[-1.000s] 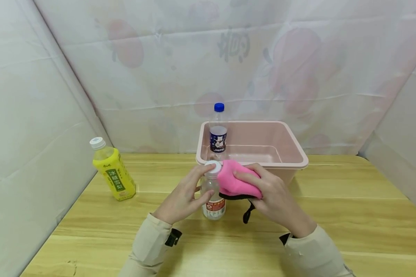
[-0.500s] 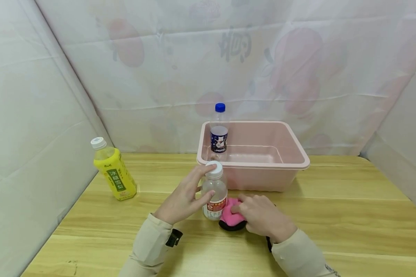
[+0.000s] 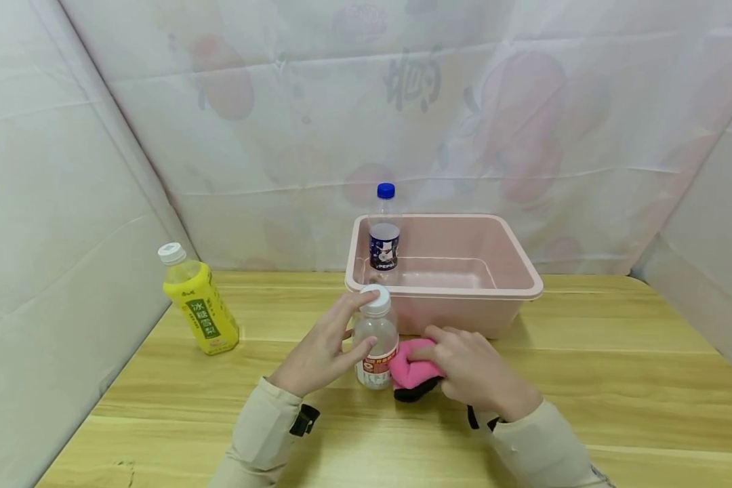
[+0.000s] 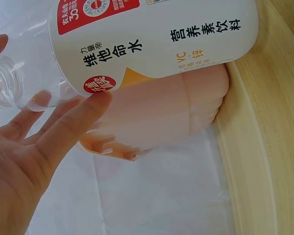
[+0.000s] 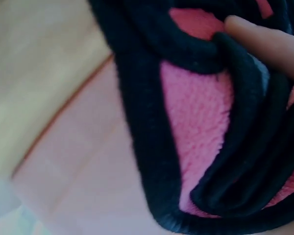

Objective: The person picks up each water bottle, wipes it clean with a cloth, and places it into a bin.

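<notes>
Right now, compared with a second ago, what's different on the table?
The right hand has moved the pink cloth down from the white-capped bottle's neck to beside its label, without letting go. The left hand still holds that bottle; the yellow bottle, blue-capped bottle and pink tub stayed put.

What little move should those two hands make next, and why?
Probably slide the pink cloth gently up the side of the clear bottle. The right hand grips the bunched cloth right by the label's edge, and the left hand holds the bottle upright, a fingertip on its white cap, so it seems steady enough for light rubbing.
</notes>
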Demonstrator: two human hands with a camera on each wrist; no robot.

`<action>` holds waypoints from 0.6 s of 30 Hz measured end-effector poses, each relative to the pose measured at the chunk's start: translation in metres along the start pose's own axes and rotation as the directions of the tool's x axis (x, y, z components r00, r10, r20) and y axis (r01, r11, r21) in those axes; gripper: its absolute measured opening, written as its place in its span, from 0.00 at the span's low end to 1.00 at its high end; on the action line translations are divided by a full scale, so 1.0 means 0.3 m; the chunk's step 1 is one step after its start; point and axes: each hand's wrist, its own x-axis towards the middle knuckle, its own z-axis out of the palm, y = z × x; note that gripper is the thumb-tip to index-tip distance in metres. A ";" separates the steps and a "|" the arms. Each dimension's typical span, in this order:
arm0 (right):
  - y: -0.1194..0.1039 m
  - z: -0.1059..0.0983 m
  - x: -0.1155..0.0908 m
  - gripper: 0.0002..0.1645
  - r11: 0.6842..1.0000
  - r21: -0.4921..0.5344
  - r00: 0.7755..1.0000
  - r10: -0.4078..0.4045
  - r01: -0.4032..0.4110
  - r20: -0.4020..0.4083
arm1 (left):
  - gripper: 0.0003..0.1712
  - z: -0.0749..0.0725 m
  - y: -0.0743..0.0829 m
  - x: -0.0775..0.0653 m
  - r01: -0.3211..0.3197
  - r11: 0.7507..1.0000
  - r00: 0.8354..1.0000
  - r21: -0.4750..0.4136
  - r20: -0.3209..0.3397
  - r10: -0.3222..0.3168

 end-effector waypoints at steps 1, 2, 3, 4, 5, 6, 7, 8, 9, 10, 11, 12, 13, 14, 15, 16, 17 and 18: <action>-0.002 -0.010 0.000 0.35 1.000 0.008 0.999 -0.004 0.005 -0.034 | 0.34 0.000 0.000 -0.001 -0.001 1.000 1.000 0.000 0.000 0.001; -0.003 -0.018 0.000 0.36 1.000 0.012 0.997 -0.010 0.011 -0.071 | 0.34 0.000 0.000 -0.001 -0.002 1.000 1.000 0.001 -0.001 0.002; -0.004 -0.026 0.000 0.38 1.000 0.016 0.994 -0.016 0.018 -0.110 | 0.34 0.000 0.000 -0.001 -0.004 1.000 1.000 0.004 -0.001 0.004; -0.005 -0.034 0.002 0.39 0.999 0.022 0.988 -0.024 0.027 -0.150 | 0.34 -0.001 0.001 -0.001 -0.006 1.000 1.000 0.008 -0.003 0.006; -0.004 -0.041 0.002 0.39 0.999 0.025 0.982 -0.032 0.038 -0.188 | 0.34 -0.001 0.001 0.000 -0.008 1.000 1.000 0.012 -0.003 0.008; -0.003 -0.047 0.003 0.39 0.999 0.024 0.973 -0.041 0.048 -0.226 | 0.34 -0.001 0.001 0.000 -0.010 1.000 1.000 0.015 -0.003 0.010; -0.001 -0.052 0.004 0.40 0.998 0.022 0.964 -0.048 0.056 -0.262 | 0.34 -0.001 0.001 0.000 -0.012 1.000 1.000 0.017 -0.004 0.012; 0.002 -0.056 0.005 0.40 0.998 0.018 0.953 -0.055 0.063 -0.296 | 0.34 -0.001 0.001 0.000 -0.013 1.000 1.000 0.016 -0.004 0.013; 0.005 -0.058 0.005 0.39 0.997 0.016 0.943 -0.061 0.070 -0.328 | 0.34 -0.001 0.001 0.000 -0.014 1.000 1.000 0.015 -0.004 0.014; 0.008 -0.059 0.006 0.38 0.997 0.016 0.933 -0.065 0.075 -0.354 | 0.34 -0.001 0.000 0.000 -0.014 1.000 1.000 0.014 -0.004 0.014; 0.011 -0.060 0.006 0.38 0.997 0.018 0.924 -0.067 0.080 -0.376 | 0.34 -0.001 0.000 -0.001 -0.013 1.000 1.000 0.012 -0.004 0.013; 0.013 -0.060 0.006 0.38 0.996 0.021 0.917 -0.069 0.084 -0.394 | 0.34 -0.001 -0.001 -0.001 -0.012 1.000 1.000 0.010 -0.004 0.012; 0.015 -0.060 0.006 0.38 0.996 0.024 0.909 -0.070 0.088 -0.410 | 0.34 -0.001 -0.001 -0.001 -0.010 1.000 1.000 0.010 -0.004 0.010; 0.017 -0.060 0.006 0.37 0.996 0.028 0.903 -0.070 0.090 -0.424 | 0.34 -0.001 -0.001 -0.001 -0.009 1.000 1.000 0.010 -0.004 0.009; 0.018 -0.060 0.006 0.38 0.995 0.033 0.897 -0.068 0.092 -0.438 | 0.34 -0.001 -0.001 -0.001 -0.008 1.000 1.000 0.011 -0.004 0.009; 0.019 -0.061 0.006 0.38 0.995 0.039 0.891 -0.068 0.095 -0.450 | 0.34 -0.001 -0.001 -0.001 -0.008 1.000 1.000 0.012 -0.004 0.008; 0.019 -0.062 0.007 0.38 0.994 0.045 0.883 -0.066 0.098 -0.464 | 0.34 -0.001 -0.001 -0.001 -0.009 1.000 1.000 0.011 -0.004 0.009; 0.019 -0.063 0.008 0.39 0.993 0.053 0.875 -0.064 0.102 -0.479 | 0.34 -0.001 -0.001 0.000 -0.011 1.000 1.000 0.012 -0.004 0.011</action>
